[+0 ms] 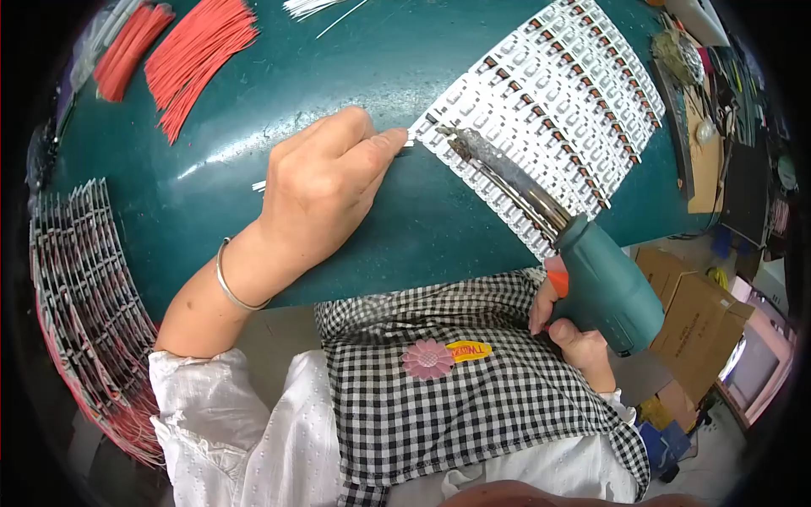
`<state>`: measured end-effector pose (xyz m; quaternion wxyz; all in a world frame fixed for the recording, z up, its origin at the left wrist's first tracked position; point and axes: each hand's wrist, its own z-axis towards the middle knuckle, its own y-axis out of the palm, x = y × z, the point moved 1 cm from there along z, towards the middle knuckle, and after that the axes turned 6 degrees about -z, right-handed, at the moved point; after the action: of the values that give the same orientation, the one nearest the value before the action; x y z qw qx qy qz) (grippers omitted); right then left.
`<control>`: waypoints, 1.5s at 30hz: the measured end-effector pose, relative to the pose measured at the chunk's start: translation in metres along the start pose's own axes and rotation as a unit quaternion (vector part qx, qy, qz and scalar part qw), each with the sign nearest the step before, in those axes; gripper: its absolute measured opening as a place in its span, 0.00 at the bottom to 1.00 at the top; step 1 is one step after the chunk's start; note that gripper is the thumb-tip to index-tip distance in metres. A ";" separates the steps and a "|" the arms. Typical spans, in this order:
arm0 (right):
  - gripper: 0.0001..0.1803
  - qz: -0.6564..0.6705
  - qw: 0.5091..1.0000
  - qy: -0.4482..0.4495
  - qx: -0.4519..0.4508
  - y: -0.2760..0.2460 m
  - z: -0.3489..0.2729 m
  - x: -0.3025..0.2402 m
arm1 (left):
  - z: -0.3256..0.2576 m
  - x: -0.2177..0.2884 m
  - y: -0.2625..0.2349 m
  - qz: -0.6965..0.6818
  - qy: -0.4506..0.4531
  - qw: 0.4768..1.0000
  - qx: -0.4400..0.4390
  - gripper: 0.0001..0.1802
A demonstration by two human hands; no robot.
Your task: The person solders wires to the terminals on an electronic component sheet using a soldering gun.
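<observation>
My left hand [325,173] is closed in a pinch at the near left corner of a white circuit board panel [541,93]. White wire ends [258,186] stick out at the heel side of this hand, and a short white piece shows at its fingertips. My right hand [583,342] is wrapped round the handle of a teal soldering gun [612,287] with an orange-red trigger. Its long, blackened metal tip [460,139] reaches over the panel's near left part, close to my left fingertips. Whether the tip touches the panel, I cannot tell. Rows of small parts cover the panel.
Bundles of red wires [198,59] and white wires [312,7] lie at the back of the green table [355,68]. Stacked wired boards [89,296] stand along its left edge. A cardboard box [693,321] is on the floor at right, and tools clutter the far right.
</observation>
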<state>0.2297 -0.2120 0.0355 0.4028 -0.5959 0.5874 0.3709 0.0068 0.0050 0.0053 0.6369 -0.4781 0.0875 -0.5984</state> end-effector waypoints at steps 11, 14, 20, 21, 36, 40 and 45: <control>0.35 -0.013 0.999 -0.029 0.031 0.014 0.026 -0.016 | -0.003 -0.002 0.005 -0.016 -0.022 0.999 -0.022 0.09; 0.34 -0.029 0.998 -0.024 0.051 0.014 0.023 -0.011 | -0.004 -0.005 0.008 -0.013 -0.008 1.000 -0.005 0.12; 0.30 -0.044 0.996 -0.065 0.052 0.014 0.024 -0.006 | -0.003 0.002 0.005 -0.004 -0.025 0.999 -0.031 0.09; 0.30 -0.044 0.996 -0.064 0.053 0.014 0.025 -0.006 | -0.002 0.003 0.005 -0.004 -0.025 0.999 -0.032 0.09; 0.40 0.088 0.986 -0.067 0.128 0.014 0.018 -0.012 | 0.000 0.006 0.005 0.019 -0.031 0.998 -0.047 0.08; 0.40 0.092 0.984 -0.072 0.133 0.012 0.016 -0.010 | -0.001 0.001 0.009 0.058 -0.001 0.998 -0.001 0.09; 0.39 0.100 0.984 -0.056 0.139 0.011 0.012 -0.010 | 0.003 0.006 0.008 0.047 0.051 0.997 0.041 0.11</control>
<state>0.2189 -0.1971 0.0392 0.4746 -0.4510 0.6664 0.3568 0.0157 -0.0002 0.0044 0.6781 -0.4159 0.1179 -0.5943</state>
